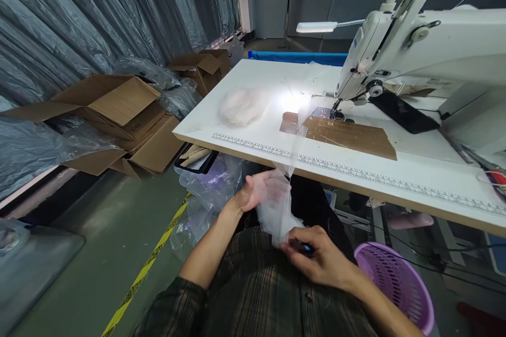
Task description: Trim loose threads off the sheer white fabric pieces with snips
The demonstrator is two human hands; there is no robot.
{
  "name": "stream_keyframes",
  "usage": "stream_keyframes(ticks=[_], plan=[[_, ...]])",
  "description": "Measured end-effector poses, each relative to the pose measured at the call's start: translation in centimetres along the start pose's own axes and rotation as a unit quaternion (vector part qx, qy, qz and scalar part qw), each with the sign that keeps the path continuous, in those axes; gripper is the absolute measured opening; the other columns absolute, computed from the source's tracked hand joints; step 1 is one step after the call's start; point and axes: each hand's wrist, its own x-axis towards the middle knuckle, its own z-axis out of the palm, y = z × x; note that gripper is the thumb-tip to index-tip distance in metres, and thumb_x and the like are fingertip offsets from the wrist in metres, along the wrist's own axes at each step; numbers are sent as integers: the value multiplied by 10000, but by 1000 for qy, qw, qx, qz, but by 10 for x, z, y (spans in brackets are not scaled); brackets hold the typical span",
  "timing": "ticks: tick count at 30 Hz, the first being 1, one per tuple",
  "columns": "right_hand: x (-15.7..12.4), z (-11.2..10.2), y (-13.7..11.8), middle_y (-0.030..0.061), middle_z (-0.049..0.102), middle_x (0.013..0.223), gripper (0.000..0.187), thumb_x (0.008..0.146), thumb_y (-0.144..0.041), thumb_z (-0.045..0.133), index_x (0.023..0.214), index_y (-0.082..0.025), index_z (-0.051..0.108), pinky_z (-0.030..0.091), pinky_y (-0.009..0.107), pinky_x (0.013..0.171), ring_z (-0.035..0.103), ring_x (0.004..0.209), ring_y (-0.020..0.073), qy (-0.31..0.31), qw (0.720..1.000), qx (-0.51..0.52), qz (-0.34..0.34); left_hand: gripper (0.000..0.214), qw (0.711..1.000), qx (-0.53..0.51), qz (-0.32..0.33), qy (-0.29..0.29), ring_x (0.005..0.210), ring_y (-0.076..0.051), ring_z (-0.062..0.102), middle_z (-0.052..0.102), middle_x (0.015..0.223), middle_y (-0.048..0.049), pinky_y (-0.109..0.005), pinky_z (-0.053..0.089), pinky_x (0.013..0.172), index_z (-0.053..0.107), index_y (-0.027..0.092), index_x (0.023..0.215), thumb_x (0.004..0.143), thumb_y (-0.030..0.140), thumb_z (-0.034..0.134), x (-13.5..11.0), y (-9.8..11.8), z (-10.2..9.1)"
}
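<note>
Sheer white mesh fabric (272,200) hangs from the table edge down to my lap, and a strip of it runs up toward the sewing machine's needle. My left hand (256,189) is open, palm up, with its stretched fingers behind the mesh, which drapes over them. My right hand (312,253) is closed, pinching the lower edge of the mesh between thumb and fingers. A small dark object with a blue glint (303,247) sits in that palm, mostly hidden. The sewing machine (367,52) stands on the white table (237,134), its lamp lighting the needle area.
A pale fluffy bundle (243,107) lies on the table left of a brown board (351,137). A black phone-like slab (405,110) rests under the machine arm. Open cardboard boxes (118,110) stand at left. A purple basket (399,284) is on the floor at right.
</note>
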Motion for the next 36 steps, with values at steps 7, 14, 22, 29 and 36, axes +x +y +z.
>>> stream_keyframes(ticks=[7,14,22,29,36], plan=[[-8,-7,0,-2,646,716,69,800,-185,597,849,-187,645,390,240,608,533,617,128,-76,995,-58,22,607,981,178,-44,68,559,-94,563,687,705,-26,-213,430,580,680,116,1086,582,390,879,-8,5,16],[26,-31,24,2,528,675,493,1001,-514,295,813,-178,603,367,251,561,469,616,140,92,989,3,114,342,963,241,-41,113,641,-121,600,709,725,-48,-225,444,617,744,108,794,638,399,833,-10,8,24],[52,-31,31,-23,483,623,508,988,-564,317,719,-187,526,328,256,569,429,583,126,72,993,-15,89,302,965,236,-24,114,609,-106,570,687,681,-33,-206,418,581,739,108,772,692,394,793,-15,8,25],[51,-24,31,-24,478,625,469,995,-537,306,732,-197,494,308,256,550,422,578,124,97,991,-15,88,301,961,249,-21,117,589,-98,538,646,642,-22,-203,406,565,724,103,751,704,396,776,-16,10,25],[50,-19,32,-42,396,569,448,979,-514,363,650,-214,413,267,266,533,353,529,118,110,989,-53,84,305,960,250,-35,122,576,-86,498,588,600,4,-198,364,531,681,102,671,698,390,780,-16,8,25]])
